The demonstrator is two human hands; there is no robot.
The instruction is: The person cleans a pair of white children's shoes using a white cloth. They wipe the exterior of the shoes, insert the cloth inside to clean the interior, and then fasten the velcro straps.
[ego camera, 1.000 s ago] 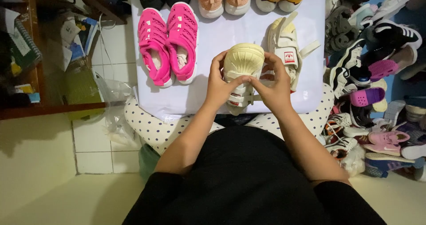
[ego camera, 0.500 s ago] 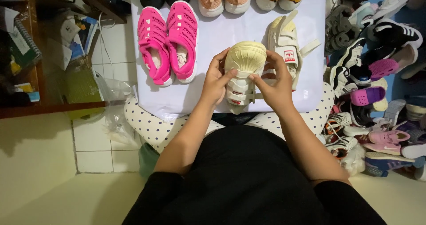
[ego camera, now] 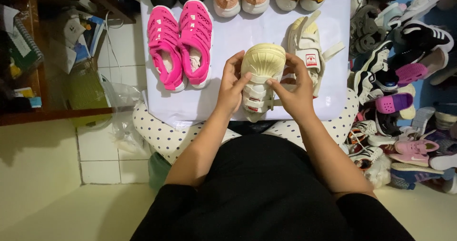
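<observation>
Holding a cream shoe point(ego camera: 261, 77) between them, both hands are closed on it, so each grip is tight around the shoe. The left hand point(ego camera: 230, 86) wraps the shoe's left side and the right hand point(ego camera: 294, 91) wraps its right side. The right pointing finger presses on a strap across the front. Half a second ago the shoe sat a bit lower and the thumbs were spread on the toe; now the toe cap is tipped up toward 12 o'clock and the fingers have moved to the straps. That looks like the hands are busy with the straps now. Both arms reach forward from the body, elbows bent, wrists close together over the white surface point(ego camera: 238, 36). At 1 o'clock from the hands lies the other cream shoe point(ego camera: 309, 46), straps loose. At 10 o'clock sits a pink pair point(ego camera: 181, 46). Far out at 3 o'clock is a big pile of shoes point(ego camera: 404, 79).
</observation>
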